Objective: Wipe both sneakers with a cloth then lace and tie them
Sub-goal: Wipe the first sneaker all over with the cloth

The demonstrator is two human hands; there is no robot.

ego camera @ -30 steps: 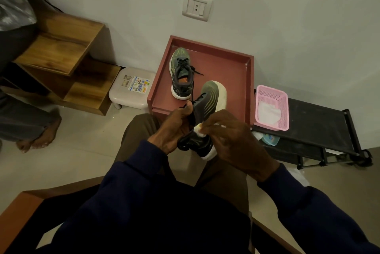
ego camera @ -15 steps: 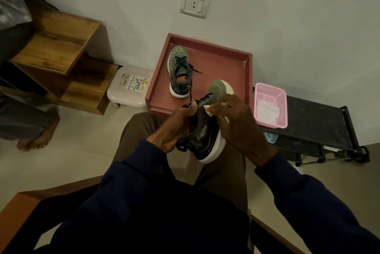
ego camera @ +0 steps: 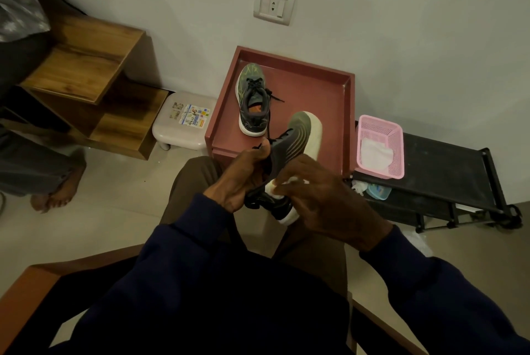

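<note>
Wooden stepped shelving (ego camera: 86, 76) stood against the wall at the far left, with another person's bare foot (ego camera: 61, 194) on the floor before it. Just right of it sat a white plastic stool (ego camera: 183, 122) bearing stickers. Next came a reddish desk (ego camera: 324, 90) with a raised rim. On it one green-and-grey sneaker (ego camera: 252, 102) stood upright, toe to the wall, its laces loose. In front of the desk, above the person's lap, the left hand (ego camera: 238, 179) had its grip clenched round the upper of the second sneaker (ego camera: 296, 136). That shoe was tilted on its side, white sole to the right and toe pointing away. The right hand (ego camera: 324, 199) pinched a white cloth (ego camera: 275, 186) in its grip against the shoe's rear side. Further right, a pink basket (ego camera: 378, 130) holding a white rag (ego camera: 374, 153) rested on a black rack (ego camera: 447, 171).
</note>
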